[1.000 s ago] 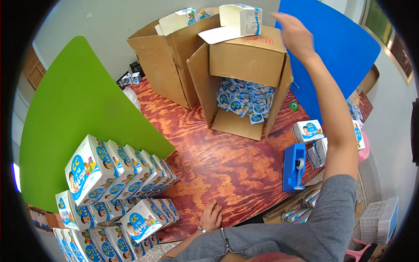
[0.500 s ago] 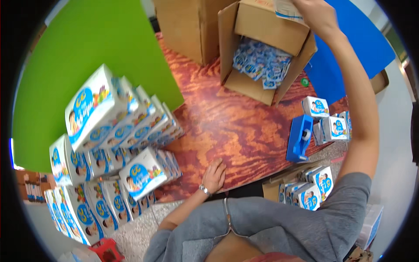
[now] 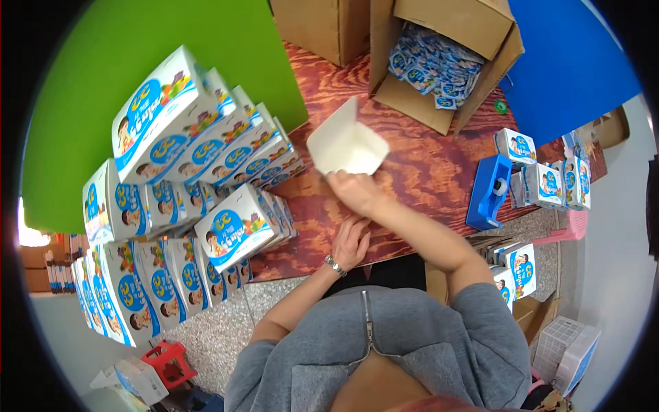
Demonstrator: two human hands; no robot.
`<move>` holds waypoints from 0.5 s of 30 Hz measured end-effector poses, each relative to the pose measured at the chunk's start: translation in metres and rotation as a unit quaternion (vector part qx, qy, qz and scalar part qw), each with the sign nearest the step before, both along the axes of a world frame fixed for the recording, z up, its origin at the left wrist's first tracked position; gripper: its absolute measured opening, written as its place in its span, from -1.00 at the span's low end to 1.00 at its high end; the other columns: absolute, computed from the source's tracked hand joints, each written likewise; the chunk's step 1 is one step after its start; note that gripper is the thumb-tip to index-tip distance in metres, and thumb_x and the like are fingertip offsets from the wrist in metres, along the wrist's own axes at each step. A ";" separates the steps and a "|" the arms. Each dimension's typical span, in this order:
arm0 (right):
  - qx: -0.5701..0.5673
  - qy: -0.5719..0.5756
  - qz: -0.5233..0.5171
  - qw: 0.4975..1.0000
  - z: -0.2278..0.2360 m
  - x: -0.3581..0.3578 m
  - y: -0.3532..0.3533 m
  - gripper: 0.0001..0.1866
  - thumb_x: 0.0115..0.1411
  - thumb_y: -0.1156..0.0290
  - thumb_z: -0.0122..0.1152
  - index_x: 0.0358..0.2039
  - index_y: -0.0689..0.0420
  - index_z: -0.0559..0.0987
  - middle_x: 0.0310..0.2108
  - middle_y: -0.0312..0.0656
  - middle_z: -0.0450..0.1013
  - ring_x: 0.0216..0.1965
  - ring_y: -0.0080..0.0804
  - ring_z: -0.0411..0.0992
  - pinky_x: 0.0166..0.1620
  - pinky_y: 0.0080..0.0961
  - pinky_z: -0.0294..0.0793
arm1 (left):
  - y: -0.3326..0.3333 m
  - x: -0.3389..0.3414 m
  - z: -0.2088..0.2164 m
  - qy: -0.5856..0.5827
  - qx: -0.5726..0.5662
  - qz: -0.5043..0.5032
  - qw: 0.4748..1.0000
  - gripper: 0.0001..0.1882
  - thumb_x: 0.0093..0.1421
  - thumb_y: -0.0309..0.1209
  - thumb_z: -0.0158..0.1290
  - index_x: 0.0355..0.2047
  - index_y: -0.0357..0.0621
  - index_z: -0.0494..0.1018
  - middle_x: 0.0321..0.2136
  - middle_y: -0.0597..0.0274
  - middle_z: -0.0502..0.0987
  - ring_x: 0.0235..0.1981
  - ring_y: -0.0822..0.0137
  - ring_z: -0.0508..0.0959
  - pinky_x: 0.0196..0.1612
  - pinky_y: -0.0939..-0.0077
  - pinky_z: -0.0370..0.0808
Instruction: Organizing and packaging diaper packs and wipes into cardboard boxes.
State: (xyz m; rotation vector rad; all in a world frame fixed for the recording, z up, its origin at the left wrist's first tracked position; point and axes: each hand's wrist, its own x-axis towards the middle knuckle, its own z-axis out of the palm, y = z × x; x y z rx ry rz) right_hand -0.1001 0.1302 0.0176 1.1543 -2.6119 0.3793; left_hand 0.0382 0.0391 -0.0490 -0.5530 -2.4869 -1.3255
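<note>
My right hand [image 3: 357, 193] is closed on the near edge of a small carton [image 3: 349, 144], held over the middle of the table. The carton's plain white inside faces up and one panel stands raised. My left hand [image 3: 351, 243] lies on the front edge of the wood-patterned table [image 3: 405, 185], just below my right hand. Its fingers are stretched out and it holds nothing.
Stacked printed white-and-blue boxes [image 3: 154, 113] rise at the left. A big brown cardboard box [image 3: 456, 31] with many small blue packets [image 3: 436, 65] stands at the back. On the right are a blue tape dispenser [image 3: 489, 192] and more small boxes [image 3: 549, 182].
My right hand has come down from the top of the big cardboard box to the middle of the table with the carton. My left hand stays at the table edge.
</note>
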 end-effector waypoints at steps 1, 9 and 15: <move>-0.037 -0.023 0.003 0.999 0.001 0.006 -0.014 -0.88 0.16 0.39 0.15 -0.36 0.16 0.46 -0.50 -0.12 0.48 -0.52 -0.22 0.58 -0.48 -0.33 0.60 | -0.006 0.002 -0.007 -0.015 -0.014 0.022 1.000 -0.60 0.14 -0.52 0.13 0.01 -0.28 0.42 0.02 -0.15 0.44 0.00 -0.13 0.48 0.03 0.14 0.48; -0.195 0.044 -0.003 0.980 0.066 -0.070 0.083 -0.81 0.08 0.45 0.31 -0.25 0.07 0.62 -0.39 -0.20 0.58 -0.46 -0.26 0.57 -0.38 -0.40 0.55 | -0.009 -0.029 0.010 0.008 0.002 0.063 0.998 -0.61 0.13 -0.55 0.15 -0.01 -0.31 0.43 -0.02 -0.13 0.46 -0.04 -0.10 0.50 -0.03 0.16 0.50; -0.120 0.002 -0.431 0.894 0.037 -0.226 0.180 -0.19 0.01 0.35 0.41 0.28 -0.08 0.26 0.23 0.11 0.20 0.23 0.27 0.19 0.18 -0.04 0.34 | 0.020 -0.044 0.014 0.040 -0.005 -0.032 0.999 -0.63 0.12 -0.57 0.15 -0.03 -0.32 0.46 -0.06 -0.13 0.48 -0.11 -0.08 0.54 -0.10 0.22 0.53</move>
